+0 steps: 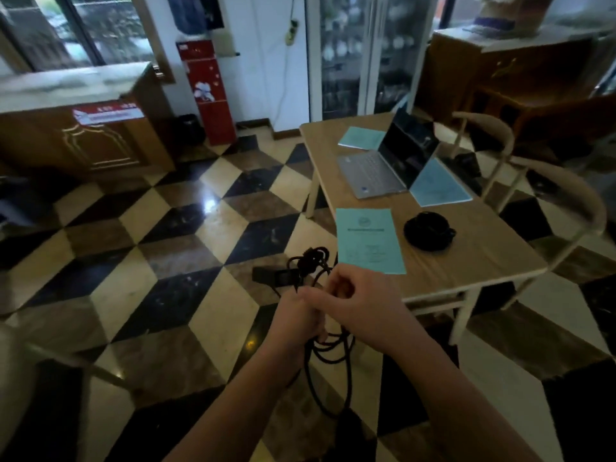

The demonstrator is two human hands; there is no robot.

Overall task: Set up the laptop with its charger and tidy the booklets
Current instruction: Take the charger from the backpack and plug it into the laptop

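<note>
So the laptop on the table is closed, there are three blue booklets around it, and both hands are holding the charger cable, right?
Not quite. The head view shows the laptop standing open on the table, its dark screen up. The rest holds: three blue booklets lie around it, and the left hand and right hand both hold the charger cable.

You are working in a dim room; daylight enters through the windows (83,31) far beyond your grip and glares off the glossy floor (208,205). The whole picture is soft, with motion blur and wide-angle bending toward the edges.
</note>
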